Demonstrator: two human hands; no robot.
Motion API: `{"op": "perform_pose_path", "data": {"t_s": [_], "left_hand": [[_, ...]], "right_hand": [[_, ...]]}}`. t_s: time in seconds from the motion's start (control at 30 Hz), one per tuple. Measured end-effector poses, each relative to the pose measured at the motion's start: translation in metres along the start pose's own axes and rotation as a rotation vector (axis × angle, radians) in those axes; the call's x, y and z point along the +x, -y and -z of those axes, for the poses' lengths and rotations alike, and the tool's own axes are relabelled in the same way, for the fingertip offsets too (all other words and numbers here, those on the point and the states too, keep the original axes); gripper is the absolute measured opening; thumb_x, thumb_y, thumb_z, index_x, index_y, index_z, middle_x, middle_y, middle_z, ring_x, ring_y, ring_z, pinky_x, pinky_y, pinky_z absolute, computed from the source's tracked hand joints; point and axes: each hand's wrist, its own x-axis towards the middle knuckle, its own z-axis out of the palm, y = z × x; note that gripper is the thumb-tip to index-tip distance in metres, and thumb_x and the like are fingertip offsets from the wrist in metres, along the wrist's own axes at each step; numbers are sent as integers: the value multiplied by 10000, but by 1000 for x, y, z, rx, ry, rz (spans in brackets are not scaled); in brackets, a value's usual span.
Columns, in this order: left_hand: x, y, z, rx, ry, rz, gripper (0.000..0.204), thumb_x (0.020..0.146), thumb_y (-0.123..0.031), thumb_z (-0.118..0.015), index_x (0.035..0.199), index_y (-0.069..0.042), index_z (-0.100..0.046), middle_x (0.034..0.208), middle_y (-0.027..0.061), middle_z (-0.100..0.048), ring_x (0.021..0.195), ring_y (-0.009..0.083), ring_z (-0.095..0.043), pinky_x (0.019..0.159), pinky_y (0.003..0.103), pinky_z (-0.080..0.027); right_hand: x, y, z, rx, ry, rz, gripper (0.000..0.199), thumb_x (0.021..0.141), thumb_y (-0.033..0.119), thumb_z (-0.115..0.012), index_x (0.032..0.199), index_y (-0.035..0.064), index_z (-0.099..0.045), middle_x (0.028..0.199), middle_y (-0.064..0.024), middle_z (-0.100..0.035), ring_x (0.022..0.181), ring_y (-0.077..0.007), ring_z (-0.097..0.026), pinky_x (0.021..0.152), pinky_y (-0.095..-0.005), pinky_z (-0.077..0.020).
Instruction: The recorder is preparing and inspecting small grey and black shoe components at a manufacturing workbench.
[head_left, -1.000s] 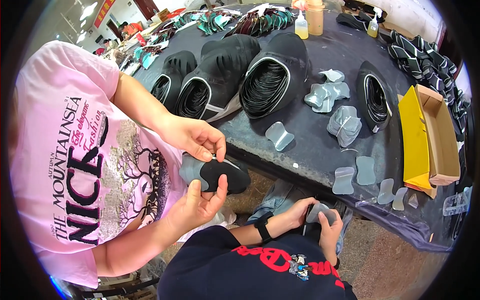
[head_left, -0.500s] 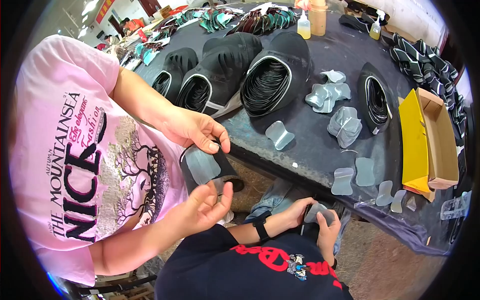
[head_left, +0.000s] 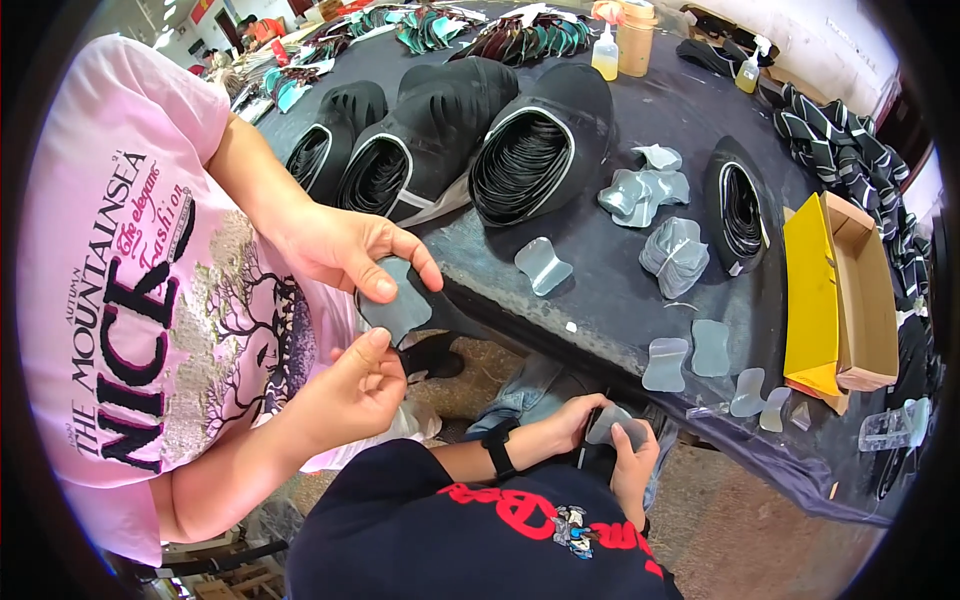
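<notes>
two bare hands meet at one thin piece: the right hand (head_left: 635, 462) pinches a cloudy film (head_left: 606, 430) between thumb and fingers, while the left hand (head_left: 570, 422) touches its left side, how firmly i cannot tell. a black piece (head_left: 597, 462) shows just below the film, inside the grip. the step seems to be fitting film against black piece; the next move probably calls for a light, even pinch. just beyond the grip, the table (head_left: 505, 292) edge could catch a raised knuckle. past it, to the right, lie a loose clear sheet (head_left: 664, 365) and, farther off, a yellow box (head_left: 810, 300). left of the grip, well apart, a co-worker's hand (head_left: 350, 395) handles a grey sheet (head_left: 402, 305).
</notes>
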Motion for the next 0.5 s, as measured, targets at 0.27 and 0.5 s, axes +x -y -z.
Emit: {"op": "perform_pose_path", "data": {"t_s": [0.27, 0.5], "left_hand": [[-2, -3, 2, 54, 33, 21, 240, 832, -259, -473, 923, -74, -597, 897, 37, -626, 826, 147, -586, 756, 281, -446], [-2, -2, 3, 61, 35, -2, 235, 831, -263, -477, 921, -82, -597, 894, 31, -625, 835, 148, -581, 753, 285, -441]], "right_hand": [[0, 1, -1, 3, 2, -20, 78, 808, 60, -599, 819, 5, -545, 775, -1, -564, 724, -60, -490, 685, -200, -389], [0, 2, -2, 33, 13, -31, 87, 804, 65, -607, 816, 4, -544, 771, 1, -562, 720, -58, -487, 681, -198, -386]]}}
